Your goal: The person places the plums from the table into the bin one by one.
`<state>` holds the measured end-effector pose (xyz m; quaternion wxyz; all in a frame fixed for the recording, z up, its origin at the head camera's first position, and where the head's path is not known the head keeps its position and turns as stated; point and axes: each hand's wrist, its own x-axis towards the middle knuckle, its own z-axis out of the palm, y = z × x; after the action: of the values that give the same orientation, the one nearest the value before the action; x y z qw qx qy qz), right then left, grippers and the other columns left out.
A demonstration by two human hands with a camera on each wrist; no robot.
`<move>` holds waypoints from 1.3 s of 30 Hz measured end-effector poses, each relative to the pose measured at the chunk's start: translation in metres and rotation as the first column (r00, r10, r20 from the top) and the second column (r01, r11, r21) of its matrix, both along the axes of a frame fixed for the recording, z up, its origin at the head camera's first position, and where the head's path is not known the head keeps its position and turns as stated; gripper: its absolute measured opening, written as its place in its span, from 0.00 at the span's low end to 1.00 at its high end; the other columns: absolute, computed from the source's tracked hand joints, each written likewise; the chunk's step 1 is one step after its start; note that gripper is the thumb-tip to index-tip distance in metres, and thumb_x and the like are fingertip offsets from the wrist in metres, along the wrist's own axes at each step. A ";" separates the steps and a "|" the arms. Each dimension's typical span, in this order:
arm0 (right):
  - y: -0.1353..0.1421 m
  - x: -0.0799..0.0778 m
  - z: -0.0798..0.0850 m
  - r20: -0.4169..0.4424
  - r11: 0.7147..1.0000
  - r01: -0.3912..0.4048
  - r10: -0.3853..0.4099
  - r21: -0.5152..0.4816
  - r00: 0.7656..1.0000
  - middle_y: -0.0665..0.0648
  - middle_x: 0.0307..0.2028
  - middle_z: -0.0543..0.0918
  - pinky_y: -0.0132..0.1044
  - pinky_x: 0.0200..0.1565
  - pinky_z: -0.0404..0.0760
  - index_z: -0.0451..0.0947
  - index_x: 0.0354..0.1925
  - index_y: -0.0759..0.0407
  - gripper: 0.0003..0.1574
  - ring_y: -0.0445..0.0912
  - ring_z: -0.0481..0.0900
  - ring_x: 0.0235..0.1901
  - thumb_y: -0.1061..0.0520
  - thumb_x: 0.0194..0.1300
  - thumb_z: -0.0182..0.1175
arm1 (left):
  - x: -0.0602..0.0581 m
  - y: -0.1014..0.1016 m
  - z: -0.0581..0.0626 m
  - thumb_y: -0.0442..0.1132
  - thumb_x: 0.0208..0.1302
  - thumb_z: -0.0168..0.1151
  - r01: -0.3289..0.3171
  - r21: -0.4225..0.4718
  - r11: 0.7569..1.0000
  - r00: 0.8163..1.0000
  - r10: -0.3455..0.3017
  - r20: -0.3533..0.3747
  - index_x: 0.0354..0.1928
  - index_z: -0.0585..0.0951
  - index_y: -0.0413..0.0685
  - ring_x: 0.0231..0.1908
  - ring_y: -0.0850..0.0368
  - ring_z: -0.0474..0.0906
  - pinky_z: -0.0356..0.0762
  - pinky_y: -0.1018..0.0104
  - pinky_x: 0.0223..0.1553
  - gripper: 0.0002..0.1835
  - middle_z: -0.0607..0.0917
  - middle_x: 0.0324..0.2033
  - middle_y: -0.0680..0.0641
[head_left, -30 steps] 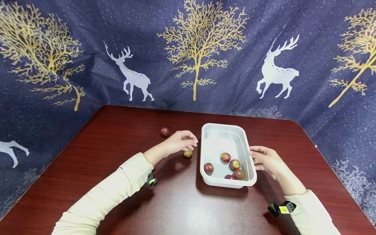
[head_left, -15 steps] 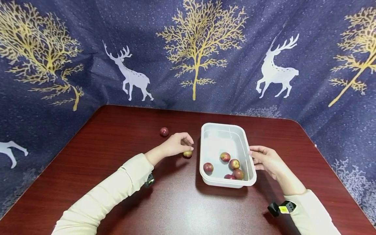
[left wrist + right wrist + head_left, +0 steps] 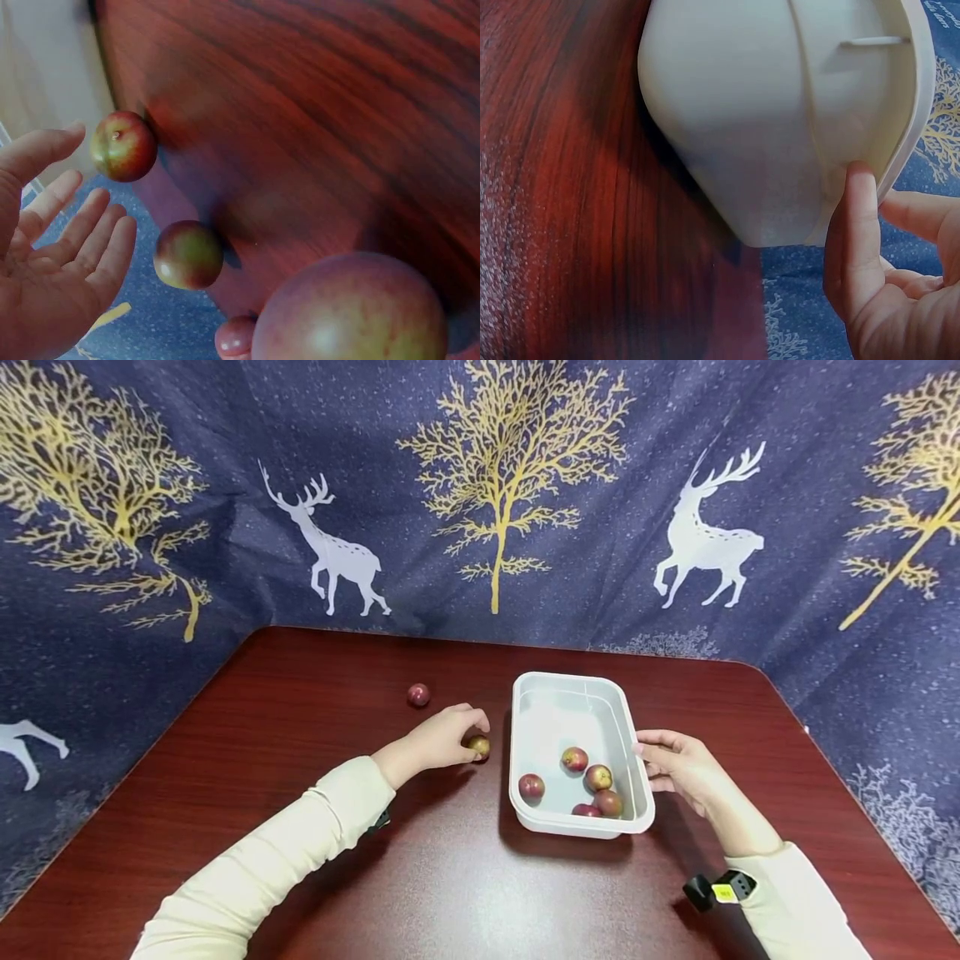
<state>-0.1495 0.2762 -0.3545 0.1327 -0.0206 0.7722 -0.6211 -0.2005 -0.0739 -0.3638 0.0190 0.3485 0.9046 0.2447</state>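
My left hand (image 3: 441,739) reaches over a greenish-red plum (image 3: 480,747) on the table, its thumb and fingers spread around the fruit. In the left wrist view a plum (image 3: 124,146) lies just beyond the thumb and fingertips, with a small gap. My right hand (image 3: 686,768) pinches the right rim of a white plastic box (image 3: 634,727); in the right wrist view fingers press against the box's outer wall (image 3: 735,135). Several plums (image 3: 598,778) lie in the near part of the box.
A dark red plum (image 3: 418,695) lies farther back on the brown wooden table (image 3: 322,693). More plums (image 3: 349,307) show in the left wrist view, some hidden by the left arm in the head view. A blue cloth (image 3: 420,543) hangs behind.
My left hand has moved slightly left and down to the plum left of the box, its fingers now around it. The right hand and the box stay put.
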 end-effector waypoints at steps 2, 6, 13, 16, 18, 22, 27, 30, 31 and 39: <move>0.001 0.000 0.000 0.001 1.000 0.003 -0.003 -0.002 1.000 0.43 0.29 0.83 0.34 0.31 0.84 0.56 0.61 0.82 0.32 0.38 0.81 0.27 0.59 0.70 0.51 | 0.000 0.001 -0.001 0.33 0.49 0.69 0.001 -0.029 1.000 1.000 -0.001 0.001 0.42 0.78 0.40 0.43 0.51 0.77 0.75 0.59 0.49 0.16 0.80 0.40 0.43; 0.001 0.001 -0.001 0.007 1.000 0.007 -0.007 -0.004 1.000 0.43 0.29 0.83 0.33 0.31 0.84 0.56 0.61 0.82 0.32 0.38 0.81 0.27 0.59 0.70 0.52 | -0.002 0.003 -0.005 0.33 0.50 0.69 0.009 -0.089 0.996 1.000 -0.009 -0.002 0.43 0.78 0.42 0.41 0.52 0.75 0.76 0.60 0.46 0.17 0.79 0.40 0.44; 0.002 0.000 -0.002 0.007 1.000 0.012 -0.012 0.000 1.000 0.44 0.28 0.83 0.34 0.32 0.84 0.56 0.62 0.82 0.33 0.38 0.82 0.27 0.59 0.70 0.52 | -0.001 0.007 -0.005 0.35 0.53 0.69 0.030 -0.181 0.983 0.998 -0.038 -0.040 0.44 0.78 0.44 0.41 0.52 0.75 0.76 0.58 0.44 0.16 0.78 0.39 0.46; 0.002 -0.001 -0.003 0.009 1.000 0.014 -0.014 0.001 1.000 0.44 0.28 0.83 0.34 0.32 0.84 0.56 0.62 0.82 0.33 0.38 0.82 0.27 0.59 0.70 0.51 | -0.001 0.008 -0.006 0.35 0.54 0.69 0.034 -0.203 0.979 0.998 -0.044 -0.047 0.44 0.79 0.44 0.39 0.53 0.76 0.77 0.59 0.41 0.15 0.78 0.38 0.47; 0.002 -0.001 -0.003 0.010 1.000 0.012 -0.012 -0.001 1.000 0.44 0.28 0.83 0.34 0.32 0.84 0.56 0.62 0.82 0.33 0.38 0.82 0.27 0.59 0.70 0.52 | -0.001 0.008 -0.007 0.35 0.54 0.69 0.034 -0.214 0.976 0.997 -0.046 -0.054 0.43 0.79 0.45 0.37 0.54 0.76 0.77 0.60 0.40 0.14 0.78 0.37 0.48; 0.001 -0.001 -0.002 0.001 1.000 0.010 -0.010 -0.006 1.000 0.44 0.28 0.83 0.34 0.32 0.84 0.56 0.61 0.82 0.33 0.38 0.81 0.27 0.59 0.70 0.52 | -0.002 0.007 -0.009 0.34 0.54 0.69 0.034 -0.207 0.978 0.997 -0.049 -0.065 0.43 0.79 0.45 0.37 0.55 0.76 0.77 0.61 0.39 0.14 0.78 0.36 0.48; 0.001 -0.001 0.000 -0.010 1.000 0.005 -0.005 0.002 1.000 0.43 0.28 0.82 0.33 0.32 0.84 0.55 0.61 0.84 0.33 0.37 0.81 0.27 0.60 0.70 0.51 | -0.003 0.006 -0.010 0.33 0.54 0.68 0.038 -0.186 0.982 0.997 -0.050 -0.059 0.42 0.79 0.44 0.37 0.55 0.76 0.77 0.62 0.39 0.13 0.79 0.36 0.47; 0.000 0.000 0.001 -0.013 1.000 0.008 -0.008 0.004 1.000 0.43 0.28 0.82 0.33 0.33 0.84 0.55 0.61 0.84 0.32 0.37 0.81 0.27 0.61 0.70 0.51 | -0.003 0.005 -0.010 0.34 0.54 0.68 0.034 -0.181 0.983 0.997 -0.045 -0.056 0.42 0.79 0.44 0.38 0.55 0.76 0.77 0.61 0.39 0.13 0.79 0.37 0.47; 0.000 0.000 0.001 -0.013 1.000 0.010 -0.009 0.004 1.000 0.43 0.28 0.82 0.33 0.33 0.84 0.55 0.61 0.85 0.32 0.37 0.81 0.27 0.61 0.70 0.51 | -0.003 0.005 -0.010 0.34 0.54 0.68 0.033 -0.178 0.983 0.998 -0.043 -0.054 0.42 0.79 0.44 0.38 0.55 0.76 0.77 0.61 0.40 0.13 0.79 0.37 0.47; 0.000 -0.001 0.001 -0.005 1.000 0.010 -0.010 -0.018 1.000 0.44 0.28 0.83 0.33 0.33 0.84 0.58 0.59 0.84 0.30 0.37 0.81 0.27 0.61 0.69 0.52 | -0.004 0.000 -0.010 0.34 0.53 0.69 0.035 -0.090 0.995 0.999 -0.035 0.006 0.42 0.79 0.42 0.39 0.55 0.75 0.76 0.61 0.44 0.14 0.80 0.37 0.47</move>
<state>-0.1504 0.2760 -0.3537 0.1275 -0.0198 0.7671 -0.6284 -0.2040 -0.0737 -0.3736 0.0407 0.3625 0.9084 0.2042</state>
